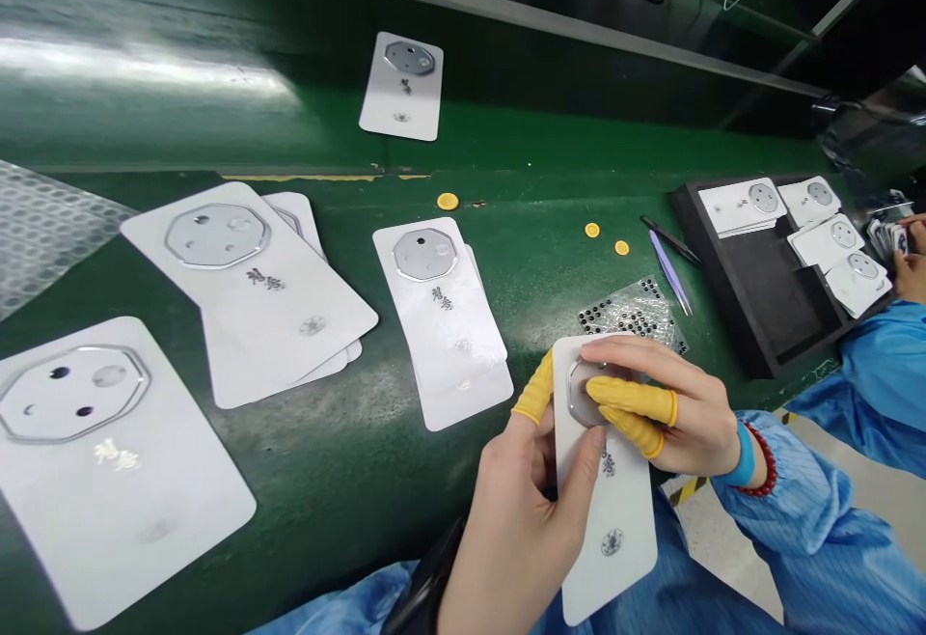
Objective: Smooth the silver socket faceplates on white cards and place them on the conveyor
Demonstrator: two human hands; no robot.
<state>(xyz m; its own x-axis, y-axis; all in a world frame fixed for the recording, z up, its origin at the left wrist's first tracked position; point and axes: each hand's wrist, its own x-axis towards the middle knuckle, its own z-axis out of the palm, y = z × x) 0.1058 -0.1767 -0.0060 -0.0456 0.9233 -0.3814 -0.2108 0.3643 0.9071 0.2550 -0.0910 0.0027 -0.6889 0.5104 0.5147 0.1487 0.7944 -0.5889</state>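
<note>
The left hand point(531, 500) grasps a white panel point(623, 510) by its left edge, the thumb laid across the front and a yellow finger cot point(533, 394) on the index finger. The panel is raised in front of the person at the near edge of the green table point(304, 471), its octagonal silver patch point(577, 394) towards the far end. The right hand point(691, 408) lies over that patch, 2 fingers in yellow cots bent against it; whether it pinches anything small, I cannot tell. A blue band point(743, 454) and a red bead bracelet point(767, 466) circle the right wrist.

Just beyond the panel lies a clear sheet with black dots point(637, 312), with purple tweezers point(669, 268) and a dark slim tool point(669, 239) near it. 3 yellow discs point(448, 202) sit on the table — 2 close together, 1 farther left. To the left are more white panels: an overlapping pair point(452, 326), a fanned stack point(289, 317), 1 by itself at the near left point(137, 519) and 1 at the far side point(402, 99).

At the right, a black tray point(771, 273) holds further panels; beyond it a co-worker's hand point(910, 268) holds a bunch of small pieces point(886, 237).
</note>
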